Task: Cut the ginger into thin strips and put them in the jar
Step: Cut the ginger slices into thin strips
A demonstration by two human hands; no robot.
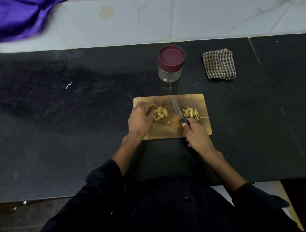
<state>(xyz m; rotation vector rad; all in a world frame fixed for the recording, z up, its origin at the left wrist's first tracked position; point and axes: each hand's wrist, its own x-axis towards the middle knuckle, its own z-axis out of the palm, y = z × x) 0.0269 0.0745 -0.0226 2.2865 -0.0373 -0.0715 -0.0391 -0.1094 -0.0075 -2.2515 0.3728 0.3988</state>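
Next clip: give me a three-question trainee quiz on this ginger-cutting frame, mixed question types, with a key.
1. True or false: the jar has its lid on.
2. Which of the hands holds the knife? A) left hand B) right hand
3. Fill in: the cut strips lie on the ____, to the right of the blade.

Key: 1 true; 2 B; 3 cutting board.
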